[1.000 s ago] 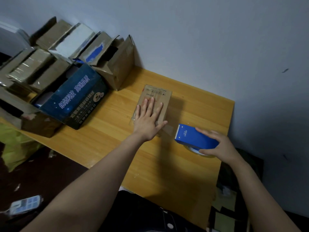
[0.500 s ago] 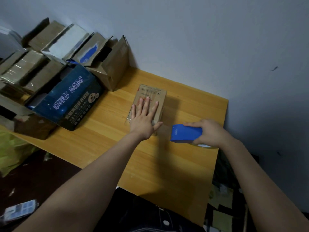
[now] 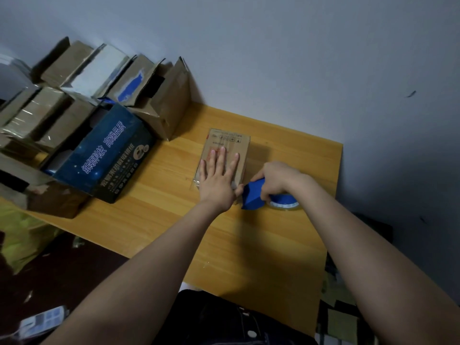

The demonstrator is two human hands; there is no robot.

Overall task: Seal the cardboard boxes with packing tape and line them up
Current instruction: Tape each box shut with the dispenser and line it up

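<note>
Looks like smooth wood on the table (image 3: 273,245): yellow-orange, fine grain lines, a soft sheen. Matt brown cardboard on the small box (image 3: 237,144), flat and clean, printed in dark and red ink; clear tape (image 3: 196,181), shiny, at its near end. Hard blue plastic on the tape dispenser (image 3: 252,196), plain and half-matt. Glossy, see-through tape roll (image 3: 283,203) on a blue core. Coated, slightly glossy card on the dark blue printed box (image 3: 107,158). Rough, creased, torn brown cardboard on the open boxes (image 3: 171,108) by the wall (image 3: 298,58); shiny bands across the stacked boxes (image 3: 32,113) at far left. Matt paint on the wall. Dark woven cloth on the trousers (image 3: 219,319).
</note>
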